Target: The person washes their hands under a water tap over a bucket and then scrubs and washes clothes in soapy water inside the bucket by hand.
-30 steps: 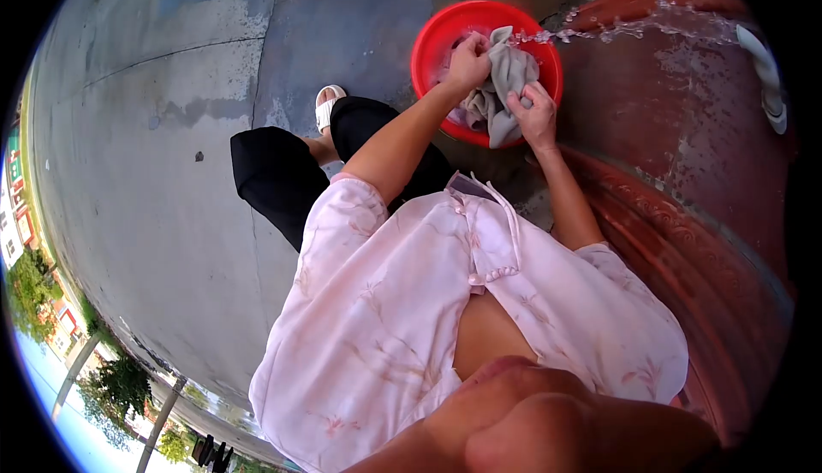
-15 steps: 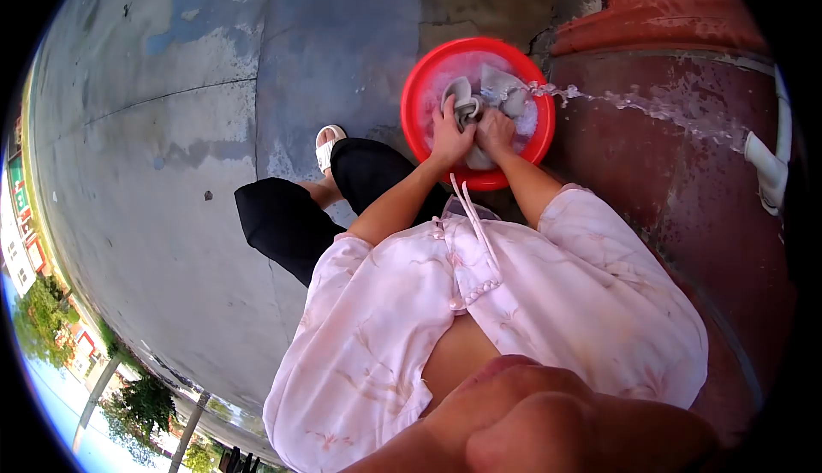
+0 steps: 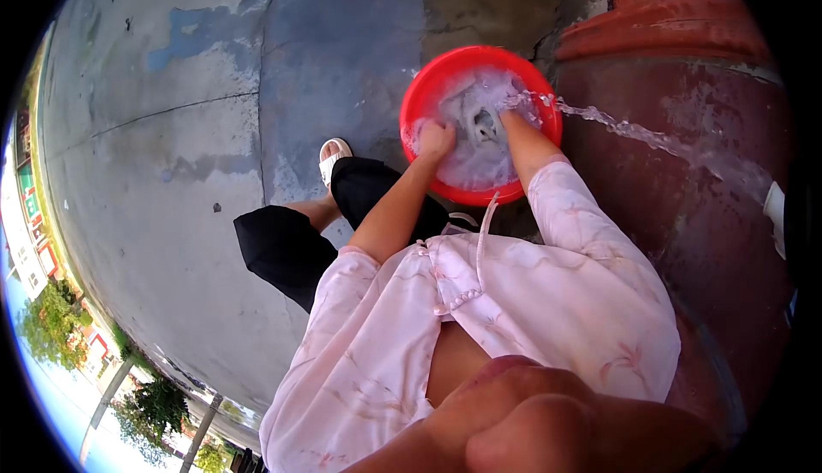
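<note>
A wet grey cloth [image 3: 485, 124] lies in the foamy water of a round red basin [image 3: 413, 101], partly covered by suds. At the basin's left side, my left hand [image 3: 437, 140] is curled closed at the cloth's left edge, its fingertips sunk in foam. My right hand [image 3: 512, 120] reaches into the water on the cloth's right side; foam and water hide its fingers. A stream of water [image 3: 634, 132] falls into the basin from the right, landing close to my right hand.
A white pipe [image 3: 775, 214] at the right edge lets out the water. Reddish-brown flooring [image 3: 629, 178] and a raised red ledge [image 3: 659, 32] border the basin's right side. On the worn grey concrete [image 3: 171, 208] to the left is my sandalled foot [image 3: 334, 156].
My hands have moved apart, the left one leftward and the right one down into the water. The cloth, bunched above the surface before, now lies lower and spread in the suds.
</note>
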Demonstrator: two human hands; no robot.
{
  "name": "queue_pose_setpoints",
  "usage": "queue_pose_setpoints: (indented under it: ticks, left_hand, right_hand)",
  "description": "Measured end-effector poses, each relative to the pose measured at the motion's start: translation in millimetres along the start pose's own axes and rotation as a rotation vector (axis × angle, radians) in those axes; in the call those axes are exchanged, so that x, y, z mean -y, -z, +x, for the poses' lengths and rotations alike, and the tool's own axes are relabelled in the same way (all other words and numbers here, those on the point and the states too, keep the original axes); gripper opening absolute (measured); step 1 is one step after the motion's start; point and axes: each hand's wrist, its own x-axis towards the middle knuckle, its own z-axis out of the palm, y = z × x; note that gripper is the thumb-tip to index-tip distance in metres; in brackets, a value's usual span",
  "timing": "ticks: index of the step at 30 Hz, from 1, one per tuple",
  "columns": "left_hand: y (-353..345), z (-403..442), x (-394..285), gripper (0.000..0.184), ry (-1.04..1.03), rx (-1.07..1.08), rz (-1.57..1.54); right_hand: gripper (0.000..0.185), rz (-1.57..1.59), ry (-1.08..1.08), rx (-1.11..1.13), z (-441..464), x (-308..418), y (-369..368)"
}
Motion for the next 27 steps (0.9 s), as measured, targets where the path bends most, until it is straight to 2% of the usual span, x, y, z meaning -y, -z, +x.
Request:
queue_pose_setpoints:
  ticks: [3,4,5,6,7,9,13,15,16,18,20,22,25,26,27]
  left_hand:
    - [0,12,4,0.048,0.207,0.099,-0.165]
    - [-12,23,19,0.048,0.194,0.095,-0.166]
    - [-23,36,31,0.043,0.222,0.105,-0.302]
    - [-20,32,28,0.038,0.251,0.118,-0.439]
    - [-18,21,27,0.038,0.244,0.118,-0.44]
    - [-11,-5,10,0.03,0.295,-0.048,-0.529]
    - [22,-40,-17,0.045,0.212,0.034,-0.561]
    - [40,-67,-40,0.027,-0.076,-0.048,-0.755]
    - [50,-84,-54,0.027,-0.075,-0.047,-0.75]
    - [68,-120,-83,0.029,-0.331,-0.123,-0.412]
    - [54,-137,-87,0.034,-0.515,-0.107,-0.32]
    - [30,-141,-72,0.041,-0.662,-0.017,-0.27]
    - [-2,-131,-54,0.042,-0.75,0.002,-0.162]
    - [-8,-129,-49,0.042,-0.791,0.008,-0.161]
    - [-12,-126,-44,0.042,-0.833,0.011,-0.162]
  right_hand:
    - [0.046,0.06,0.023,-0.058,1,-7,7]
    - [0.046,0.09,0.032,-0.079,-1,-9,9]
    - [0.046,0.113,0.041,-0.101,-3,-11,12]
    - [0.046,0.135,0.049,-0.119,-5,-13,16]
    - [0.047,0.158,0.055,-0.135,-9,-15,19]
    - [0.047,0.192,0.073,-0.166,-16,-21,25]
    - [0.047,0.218,0.095,-0.18,-23,-32,34]
    - [0.048,0.236,0.106,-0.178,-21,-37,37]
    - [0.048,0.245,0.114,-0.181,-19,-39,38]
    - [0.048,0.272,0.136,-0.188,-21,-42,46]
    - [0.049,0.314,0.173,-0.2,-24,-44,49]
    - [0.049,0.384,0.27,-0.217,-40,-41,58]
    - [0.054,0.501,0.533,-0.217,-45,-59,45]
    - [0.059,0.611,0.288,-0.102,-137,1,97]
    - [0.064,0.432,0.314,-0.173,-149,-3,78]
